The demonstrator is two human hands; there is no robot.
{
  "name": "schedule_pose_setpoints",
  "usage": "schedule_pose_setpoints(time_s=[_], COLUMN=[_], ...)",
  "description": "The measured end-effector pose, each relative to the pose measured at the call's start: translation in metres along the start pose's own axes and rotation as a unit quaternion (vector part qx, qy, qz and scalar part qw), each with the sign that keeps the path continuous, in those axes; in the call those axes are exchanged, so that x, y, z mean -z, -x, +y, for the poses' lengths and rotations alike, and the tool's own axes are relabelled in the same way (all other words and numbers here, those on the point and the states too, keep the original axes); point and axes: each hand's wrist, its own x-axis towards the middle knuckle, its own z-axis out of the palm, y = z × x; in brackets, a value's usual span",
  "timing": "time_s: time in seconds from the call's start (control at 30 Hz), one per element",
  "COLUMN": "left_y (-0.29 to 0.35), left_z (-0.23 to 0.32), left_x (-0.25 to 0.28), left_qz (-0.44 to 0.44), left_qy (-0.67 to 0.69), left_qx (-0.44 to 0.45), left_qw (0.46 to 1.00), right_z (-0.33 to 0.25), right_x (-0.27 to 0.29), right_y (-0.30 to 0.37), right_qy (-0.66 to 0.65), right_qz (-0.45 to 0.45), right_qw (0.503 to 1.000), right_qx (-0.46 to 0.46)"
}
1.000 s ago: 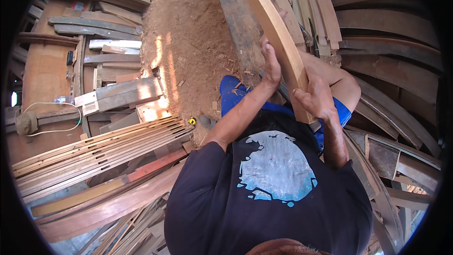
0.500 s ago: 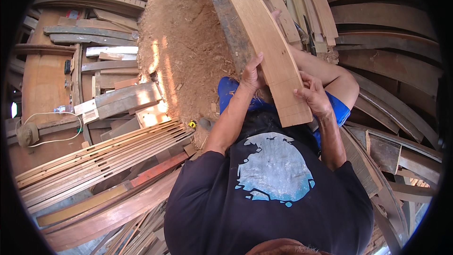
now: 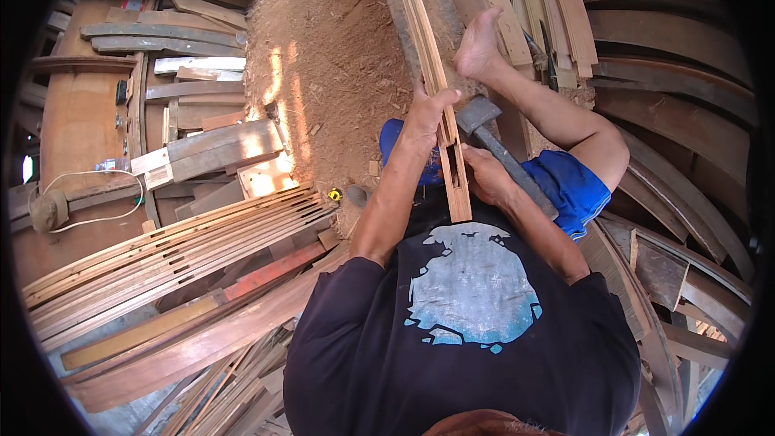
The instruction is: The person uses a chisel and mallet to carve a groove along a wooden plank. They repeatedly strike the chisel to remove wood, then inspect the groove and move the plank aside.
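Before the seated person's torso, head view: a slotted wooden piece (image 3: pixel 433 64) is held narrow edge up, its long axis running away from the dark shirt (image 3: pixel 371 339) and leaning slightly left. Left hand (image 3: pixel 423 119) grips farther out, thumb across the edge, other fingers largely hidden; forearm angled inward. Right hand (image 3: pixel 489 175) sits closer to the near end, against the right side by the slot (image 3: pixel 454 163); finger closure cannot be told. Hammer-like tool (image 3: pixel 478 115) just right.
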Motion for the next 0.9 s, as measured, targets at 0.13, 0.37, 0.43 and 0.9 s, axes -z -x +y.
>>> schedule_pose_setpoints(time_s=[0.13, 0.37, 0.43, 0.9], left_y=[0.002, -0.006, -0.010, -0.023], left_z=[-0.007, -0.007, -0.005, -0.022], left_x=[0.002, -0.001, 0.001, 0.000], left_qz=[0.003, 0.011, 0.005, 0.040], left_qy=[0.012, 0.014, 0.012, -0.005], left_qx=[0.020, 0.027, 0.041, -0.009], left_qw=[1.000, 0.999, 0.999, 0.999], right_z=[-0.003, -0.021, -0.039, -0.042], right_x=[0.004, 0.011, -0.001, -0.056], right_y=[0.007, 0.027, 0.038, 0.060], right_qy=[0.069, 0.314, 0.438, 0.704], right_qz=[-0.009, -0.014, -0.018, 0.061], right_qw=[0.998, 0.947, 0.894, 0.708], right_qx=[-0.010, 0.063, 0.086, 0.021])
